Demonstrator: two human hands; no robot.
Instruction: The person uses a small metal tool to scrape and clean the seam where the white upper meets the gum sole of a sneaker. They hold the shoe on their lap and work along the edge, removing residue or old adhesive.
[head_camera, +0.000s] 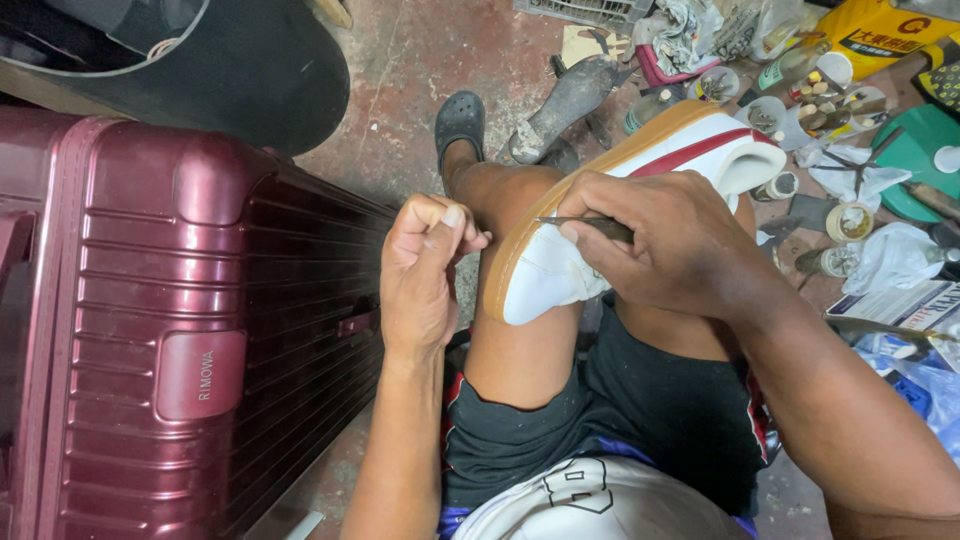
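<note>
A white sneaker (712, 152) with a red stripe and a tan rubber sole (598, 172) lies sole-edge up across my bare knee. My right hand (668, 243) rests on it and grips a thin metal awl (582, 222), whose tip points left at the seam between upper and sole. Just left of the shoe's toe, my left hand (420, 275) is raised with its fingers curled and the thumb pinched against them. I cannot see anything in that pinch; a thread would be too fine to make out.
A ribbed dark-red hard suitcase (150, 330) stands close on the left. A black tub (240, 80) sits behind it. My foot wears a black clog (459, 120). Glue pots, bottles, rags and a green lid (925, 150) crowd the concrete floor on the right.
</note>
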